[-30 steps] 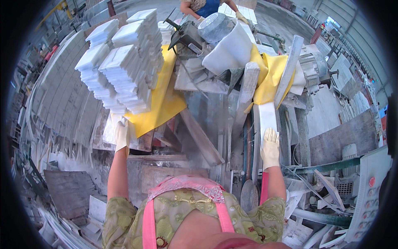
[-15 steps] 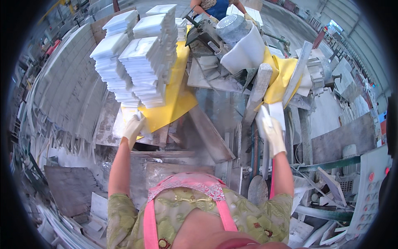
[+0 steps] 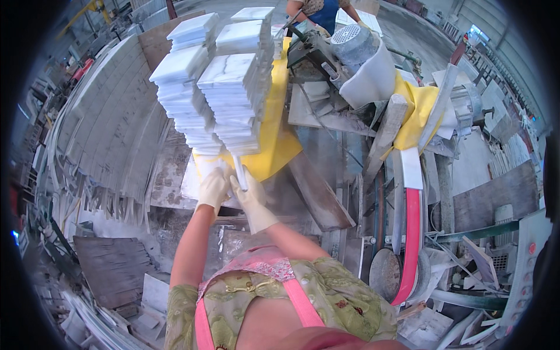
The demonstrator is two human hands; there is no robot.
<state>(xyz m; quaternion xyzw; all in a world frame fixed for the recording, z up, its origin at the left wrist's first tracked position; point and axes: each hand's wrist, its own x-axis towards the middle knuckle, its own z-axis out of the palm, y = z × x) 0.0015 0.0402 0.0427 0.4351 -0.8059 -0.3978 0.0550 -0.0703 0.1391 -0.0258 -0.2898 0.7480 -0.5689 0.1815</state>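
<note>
Both my hands wear pale gloves and are side by side at the near end of the tile stacks. My right hand (image 3: 252, 201) grips a white marble tile (image 3: 239, 171), which shows as a narrow upright edge. Close beside it, my left hand (image 3: 214, 188) has its fingers bunched at the near foot of the stacks; what they hold, if anything, is hidden. Tall stacks of white tiles (image 3: 228, 96) rise just beyond. A yellow sheet (image 3: 274, 143) lies under and beside them.
At right, a red belt (image 3: 411, 239) runs toward me, with a white tile (image 3: 410, 166) at its far end under yellow cloth (image 3: 417, 111). A motor (image 3: 353, 44) stands beyond. Across from me is another person (image 3: 321, 14). Wooden boards (image 3: 321, 192) and stone scraps lie around.
My right hand has moved left from the belt to the stacks, carrying a white tile. My left hand stays near the stacks. The view has shifted, and the red belt is now uncovered.
</note>
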